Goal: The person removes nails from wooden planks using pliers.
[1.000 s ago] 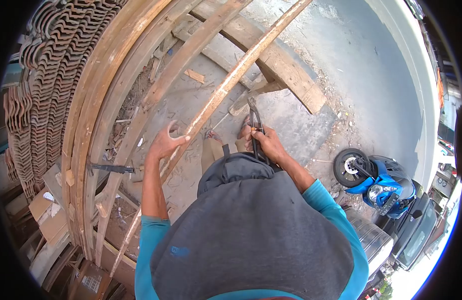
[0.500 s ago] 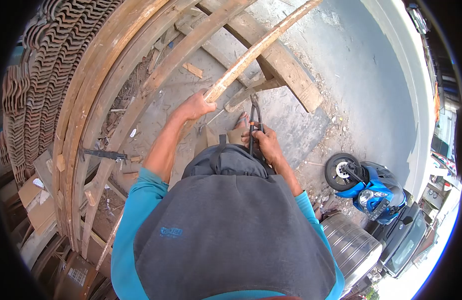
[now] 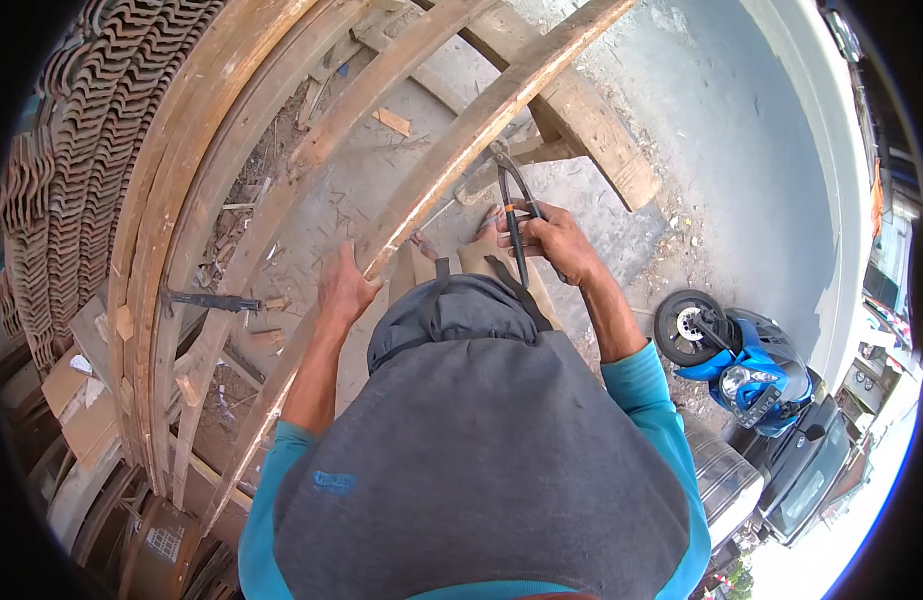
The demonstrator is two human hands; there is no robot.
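Observation:
A long wooden beam (image 3: 451, 150) runs diagonally in front of me, its broad face now showing. My left hand (image 3: 343, 285) grips this beam near my waist, the fingers partly hidden behind it. In my right hand (image 3: 559, 243) are long-handled black pincers (image 3: 511, 205) with an orange band on one handle. Their handles stand somewhat apart. The jaws point away from me, close to the beam's right edge; whether they touch it I cannot tell.
More long beams (image 3: 181, 230) lie at the left, with a black clamp-like bar (image 3: 214, 301) across them. Stacked roof tiles (image 3: 106, 130) stand beyond. A thick plank (image 3: 591, 140) lies ahead. On the right are a blue motorcycle (image 3: 746, 375) and a metal tank (image 3: 716, 480).
The beam has turned, so its wide face shows instead of the narrow edge. My left hand has shifted back and left along with it. The pincers' handles have spread apart.

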